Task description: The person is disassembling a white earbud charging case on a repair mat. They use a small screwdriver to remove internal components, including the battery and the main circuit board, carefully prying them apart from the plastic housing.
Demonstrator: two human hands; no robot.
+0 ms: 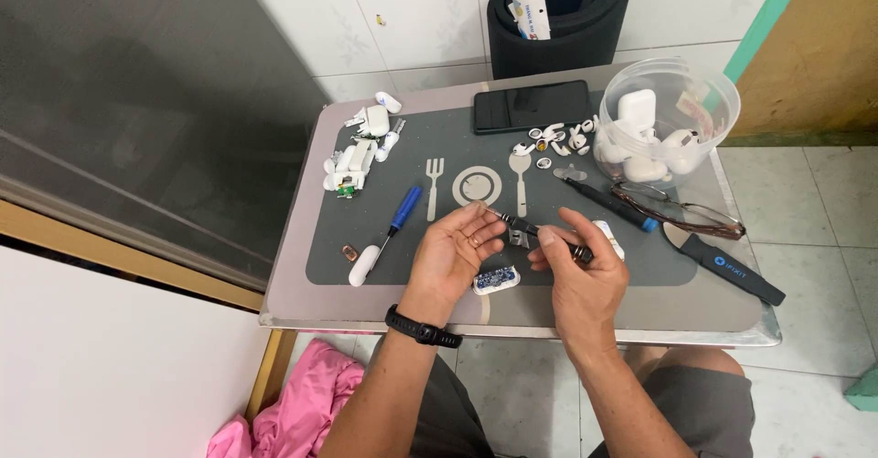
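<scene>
Toward the upper left of the table, a cluster of white earbud-case pieces is lying opened up, one showing a small green board. Below it, left of centre, a blue-handled screwdriver is resting on the grey mat, with a small white oblong part touching its tip end and a tiny copper-coloured piece just beside that.

In the middle of the frame, the left hand is cupping palm-up, fingers curled, with a tiny ring-like part sitting on the palm. The right hand is pinching a slim dark tool between thumb and fingers, its tip reaching toward the left fingertips. Whether the tip is touching the small part cannot be told. Just beneath the hands, a white shell with a blue circuit board is lying on the mat.

Above centre, a dark phone is lying flat, with scattered white earbud pieces near it. At the upper right, a clear plastic tub is holding more white earbuds and cases; glasses and a black pry tool are lying below it.

Judging from the layout, several units are already lying apart, while the tub's contents look whole, so much seems left.
</scene>
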